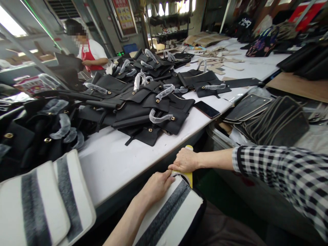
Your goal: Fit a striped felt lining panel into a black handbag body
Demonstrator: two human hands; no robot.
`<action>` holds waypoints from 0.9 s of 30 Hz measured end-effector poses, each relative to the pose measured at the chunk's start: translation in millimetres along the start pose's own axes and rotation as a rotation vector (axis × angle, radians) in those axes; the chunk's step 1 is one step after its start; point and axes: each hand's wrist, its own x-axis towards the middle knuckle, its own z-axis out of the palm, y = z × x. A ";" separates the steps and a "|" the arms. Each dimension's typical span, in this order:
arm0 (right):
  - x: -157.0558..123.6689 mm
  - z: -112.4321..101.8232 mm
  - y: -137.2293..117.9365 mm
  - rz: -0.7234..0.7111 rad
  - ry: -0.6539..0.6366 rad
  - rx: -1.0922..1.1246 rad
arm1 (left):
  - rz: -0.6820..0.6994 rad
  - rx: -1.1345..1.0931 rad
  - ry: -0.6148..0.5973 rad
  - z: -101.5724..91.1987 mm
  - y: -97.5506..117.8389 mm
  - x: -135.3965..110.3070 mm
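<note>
Panel (166, 212) (white, dark grey stripes) just off worktop's (115, 157) near edge; left hand (156, 187), partly curled, holds its far end; right hand (185, 160) closed round yellow tool (190, 179).

Black bag parts (129, 116) with plastic-wrapped handles (166, 92) lie heaped across the counter (112, 164) in front of me. Just beside them, near the edge closest to me, rests a phone (208, 110). Toward the far end I see beige pieces (217, 70); past the heap, a person (96, 51) in a red apron (85, 56).
</note>
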 end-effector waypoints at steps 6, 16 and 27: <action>-9.7 5.2 -17.6 0.187 0.013 0.014 | 0.001 -0.010 0.004 -0.6 -0.3 0.6; -29.7 7.5 -48.1 0.312 -0.013 0.020 | 0.030 -0.419 -0.054 -4.7 -11.7 -3.7; -40.0 9.1 -53.3 0.451 -0.056 0.089 | -0.043 -0.765 -0.082 6.3 -21.2 20.2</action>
